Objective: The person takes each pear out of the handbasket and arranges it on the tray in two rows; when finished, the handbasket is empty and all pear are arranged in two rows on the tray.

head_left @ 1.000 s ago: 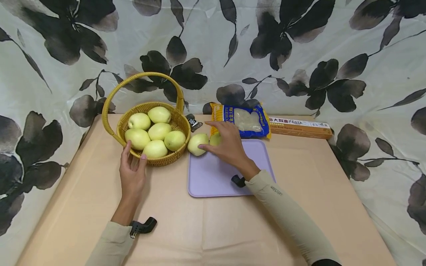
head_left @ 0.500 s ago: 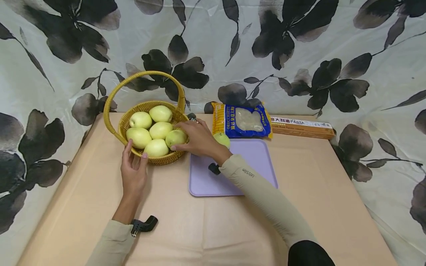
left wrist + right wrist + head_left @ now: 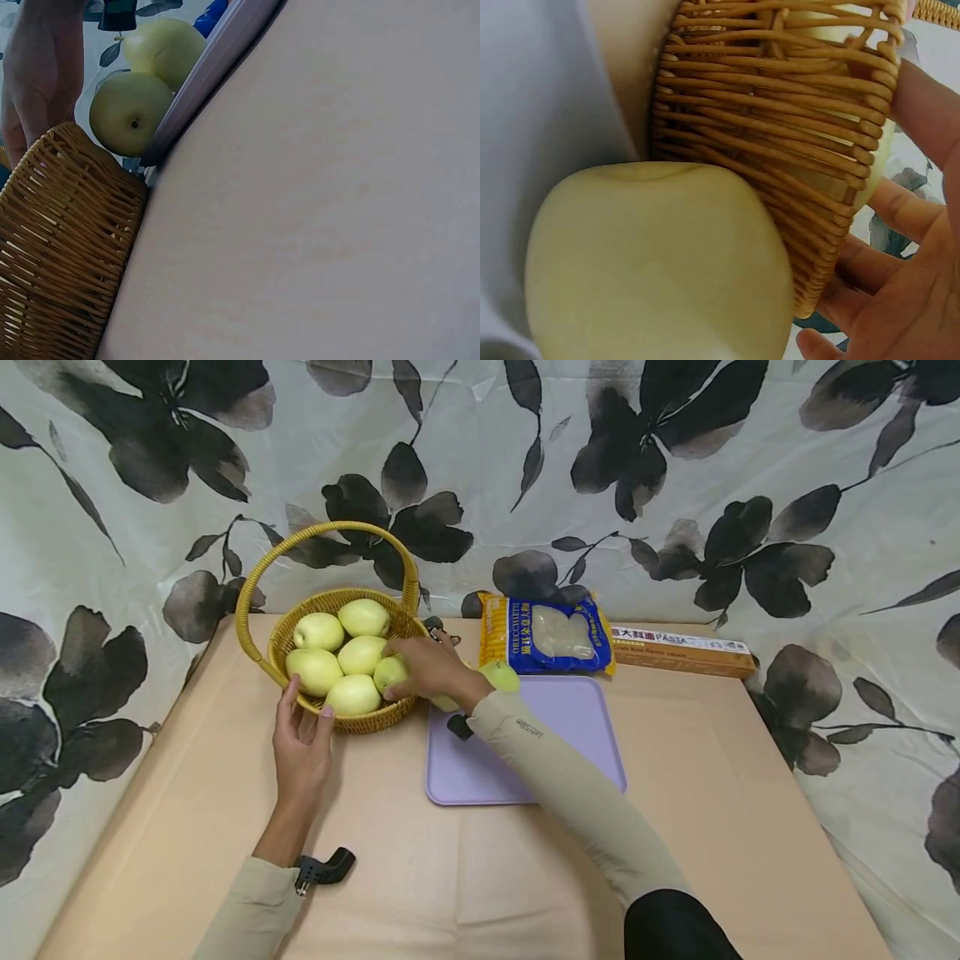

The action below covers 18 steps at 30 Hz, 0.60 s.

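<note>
A woven yellow basket (image 3: pixel 375 722) with a tall handle holds several pale yellow-green fruits (image 3: pixel 313 671). My left hand (image 3: pixel 302 764) touches its front side, fingertips near the rim; some fingers are hidden. Over the right rim my right hand (image 3: pixel 431 667) grips one fruit (image 3: pixel 389 674) between thumb and fingers, the fruit still among the others. In the right wrist view the fingers (image 3: pixel 896 214) lie beyond the wicker side. Close to the basket, another fruit (image 3: pixel 660 262) sits at the lilac tray (image 3: pixel 525 777), partly covered by my right hand in the head view. One more fruit (image 3: pixel 500 676) is beside it.
A blue and yellow pasta bag (image 3: pixel 555 635) lies behind the tray. To its right is a long brown pasta box (image 3: pixel 682 652). A small black packet (image 3: pixel 435 625) is partly hidden behind the basket and right hand. A floral cloth (image 3: pixel 480 460) hangs at the back.
My right hand has moved left, from beside the fruits at the tray to a fruit at the basket's right side, and now grips it. The left hand has stayed at the basket.
</note>
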Each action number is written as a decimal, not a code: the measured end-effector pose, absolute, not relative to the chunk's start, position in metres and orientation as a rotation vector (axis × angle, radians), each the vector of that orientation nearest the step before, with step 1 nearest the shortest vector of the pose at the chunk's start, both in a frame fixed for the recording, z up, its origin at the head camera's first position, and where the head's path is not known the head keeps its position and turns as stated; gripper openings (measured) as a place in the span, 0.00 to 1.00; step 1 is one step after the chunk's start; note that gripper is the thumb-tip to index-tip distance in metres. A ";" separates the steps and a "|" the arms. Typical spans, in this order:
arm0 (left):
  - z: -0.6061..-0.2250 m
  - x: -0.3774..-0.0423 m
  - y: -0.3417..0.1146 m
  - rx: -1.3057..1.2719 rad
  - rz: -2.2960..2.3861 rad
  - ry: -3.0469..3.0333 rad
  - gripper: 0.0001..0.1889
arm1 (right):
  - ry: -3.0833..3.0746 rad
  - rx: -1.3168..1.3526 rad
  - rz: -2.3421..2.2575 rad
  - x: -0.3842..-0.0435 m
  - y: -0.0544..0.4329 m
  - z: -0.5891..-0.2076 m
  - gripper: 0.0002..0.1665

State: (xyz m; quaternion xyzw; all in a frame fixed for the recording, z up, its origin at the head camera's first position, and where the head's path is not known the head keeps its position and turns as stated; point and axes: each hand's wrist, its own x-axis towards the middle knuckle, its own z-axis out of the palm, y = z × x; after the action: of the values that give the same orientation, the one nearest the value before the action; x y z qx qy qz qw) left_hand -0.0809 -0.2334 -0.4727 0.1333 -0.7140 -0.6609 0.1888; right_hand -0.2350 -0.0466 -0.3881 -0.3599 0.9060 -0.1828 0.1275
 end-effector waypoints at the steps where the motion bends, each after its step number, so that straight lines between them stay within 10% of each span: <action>1: -0.473 -0.081 -0.233 0.374 -1.856 -2.011 0.38 | 2.629 -1.047 -0.528 -0.236 -0.047 -0.388 0.38; 18: -0.472 -0.080 -0.233 0.344 -1.811 -2.038 0.37 | 2.712 -1.000 -0.801 -0.231 -0.032 -0.372 0.41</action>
State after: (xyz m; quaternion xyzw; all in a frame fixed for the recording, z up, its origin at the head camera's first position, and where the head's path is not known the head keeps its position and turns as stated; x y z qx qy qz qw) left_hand -0.0798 -0.2325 -0.4716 0.1226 -0.7273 -0.6463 0.1957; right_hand -0.2313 -0.0324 -0.3725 -0.3324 0.9020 -0.2663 0.0710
